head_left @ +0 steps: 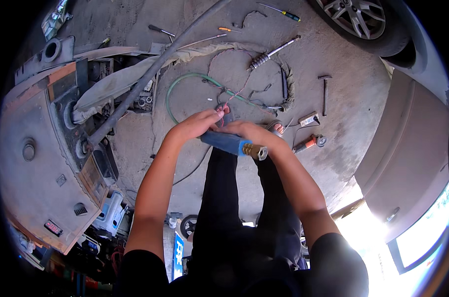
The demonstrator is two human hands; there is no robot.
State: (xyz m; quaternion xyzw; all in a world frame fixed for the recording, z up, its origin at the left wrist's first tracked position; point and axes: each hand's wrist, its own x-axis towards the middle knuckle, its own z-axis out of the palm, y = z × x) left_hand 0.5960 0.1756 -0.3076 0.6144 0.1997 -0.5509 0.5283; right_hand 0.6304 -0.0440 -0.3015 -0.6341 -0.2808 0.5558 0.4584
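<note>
My left hand (201, 123) is closed, its thumb and forefinger pinched at a thin red-and-white twisted wire (225, 105). Close beside it, my right hand (242, 129) has its fingers curled toward the left one. A blue tool handle (226, 142) with a brass threaded fitting (256, 151) and hex end lies against the near side of my right hand, which seems to grip it. My fingertips are partly hidden. From my hands the wire runs up toward a slide hammer (274, 52) on the floor.
On the left stands a worn cabinet machine (31, 119) with a thick grey cable (153, 69). A green hose (171, 91), an angle grinder (311, 142), a hammer (325, 94), a power strip (309, 119) and screwdrivers (281, 12) lie about. A car wheel (355, 17) and door (402, 143) border the right.
</note>
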